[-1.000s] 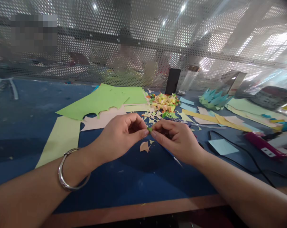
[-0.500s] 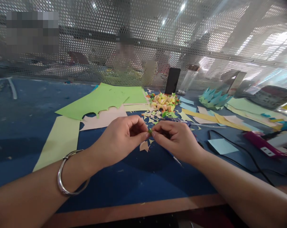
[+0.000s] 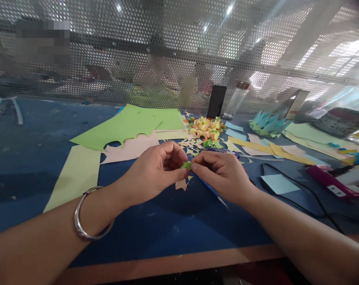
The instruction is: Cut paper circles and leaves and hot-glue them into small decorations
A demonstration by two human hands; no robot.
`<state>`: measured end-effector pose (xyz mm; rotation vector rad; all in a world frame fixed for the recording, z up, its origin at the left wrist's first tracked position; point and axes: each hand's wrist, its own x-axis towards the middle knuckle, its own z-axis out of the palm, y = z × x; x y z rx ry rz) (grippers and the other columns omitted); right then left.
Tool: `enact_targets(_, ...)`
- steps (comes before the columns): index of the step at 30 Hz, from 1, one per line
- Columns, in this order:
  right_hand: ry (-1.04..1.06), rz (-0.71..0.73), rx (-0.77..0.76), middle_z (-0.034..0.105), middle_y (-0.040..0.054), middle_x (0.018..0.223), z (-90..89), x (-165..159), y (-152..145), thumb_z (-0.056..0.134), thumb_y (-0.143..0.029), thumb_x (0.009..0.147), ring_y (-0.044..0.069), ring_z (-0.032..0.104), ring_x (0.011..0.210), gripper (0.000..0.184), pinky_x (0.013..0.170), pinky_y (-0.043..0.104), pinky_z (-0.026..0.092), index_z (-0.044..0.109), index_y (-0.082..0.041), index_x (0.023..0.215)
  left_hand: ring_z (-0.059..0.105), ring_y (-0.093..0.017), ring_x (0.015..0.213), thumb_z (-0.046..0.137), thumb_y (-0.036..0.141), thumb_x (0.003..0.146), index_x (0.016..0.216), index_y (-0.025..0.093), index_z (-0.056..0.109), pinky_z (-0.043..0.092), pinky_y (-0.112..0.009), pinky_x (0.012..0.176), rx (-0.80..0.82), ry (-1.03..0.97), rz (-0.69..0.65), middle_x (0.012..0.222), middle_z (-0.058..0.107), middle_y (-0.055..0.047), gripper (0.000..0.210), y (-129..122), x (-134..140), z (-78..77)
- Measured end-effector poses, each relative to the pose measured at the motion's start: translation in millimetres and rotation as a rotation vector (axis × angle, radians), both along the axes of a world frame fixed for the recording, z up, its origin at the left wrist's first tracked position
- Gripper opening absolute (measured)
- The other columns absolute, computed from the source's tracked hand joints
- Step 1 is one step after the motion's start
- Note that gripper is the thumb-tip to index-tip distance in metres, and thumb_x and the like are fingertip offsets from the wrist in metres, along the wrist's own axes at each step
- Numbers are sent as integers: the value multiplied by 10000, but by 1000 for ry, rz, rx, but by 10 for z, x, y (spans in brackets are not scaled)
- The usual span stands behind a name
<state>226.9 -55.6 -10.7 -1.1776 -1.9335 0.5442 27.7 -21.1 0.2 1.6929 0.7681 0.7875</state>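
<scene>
Between my two hands is a small green paper piece [image 3: 186, 165], its exact shape partly hidden by the fingers. My left hand [image 3: 155, 170] pinches it from the left, a silver bangle round the wrist. From the right, the thumb and fingertips of my right hand [image 3: 222, 172] close on its other edge. Just below the fingers lies a peach paper scrap [image 3: 181, 185] on the blue tabletop [image 3: 167, 233]. A thin blue-handled tool [image 3: 216, 194] rests beneath my right hand, partly covered. Beyond the hands sits a heap of yellow and peach paper flowers [image 3: 207, 127].
Green paper sheets [image 3: 143, 118] and a pale yellow strip [image 3: 74, 174] lie on the left. A black phone [image 3: 216, 101] and a glass bottle [image 3: 237, 101] stand by the perforated metal screen [image 3: 122, 47]. On the right are a blue folded-paper piece [image 3: 268, 123], a magenta power strip [image 3: 330, 182] and cables.
More of the green paper piece now shows between my fingertips. My hands have barely shifted and both keep their pinch. The view has moved very slightly.
</scene>
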Motion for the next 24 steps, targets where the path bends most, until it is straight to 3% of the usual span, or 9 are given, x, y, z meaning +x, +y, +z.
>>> enact_targets(8,43,28,-13,579,-22,663,21,0,-2,578,-218,914,103,505,609,182,597,236,412,652,-179,752,610,-118,714,789,275,791,879,174,612,497,-243,681,-35,-17,-62,764,635,13,222,9,-19,25)
enact_targets(13,118,73,-72,493,-48,587,53,2,-21,587,-254,910,73,405,491,213,479,228,321,613,-176,713,620,-114,714,790,263,783,887,175,615,499,-236,673,-52,-2,-102,778,652,10,222,11,-24,86)
enact_targets(17,72,45,-25,484,-40,592,33,-6,-5,590,-249,892,87,400,534,222,501,233,323,578,-186,679,636,-121,689,725,211,796,910,187,583,508,-244,661,-26,3,-69,751,649,21,184,-5,28,41)
enact_targets(21,13,7,14,503,-35,620,10,-10,11,591,-221,881,95,407,576,202,544,244,334,582,-186,682,627,-131,666,669,161,779,911,203,556,485,-251,639,73,93,-43,731,650,26,179,0,24,14)
enact_targets(24,25,-17,44,519,-36,632,3,6,26,592,-196,878,94,430,585,170,556,245,337,598,-183,709,595,-155,672,695,286,793,905,203,607,449,-271,614,232,292,-11,747,636,7,165,32,-36,7)
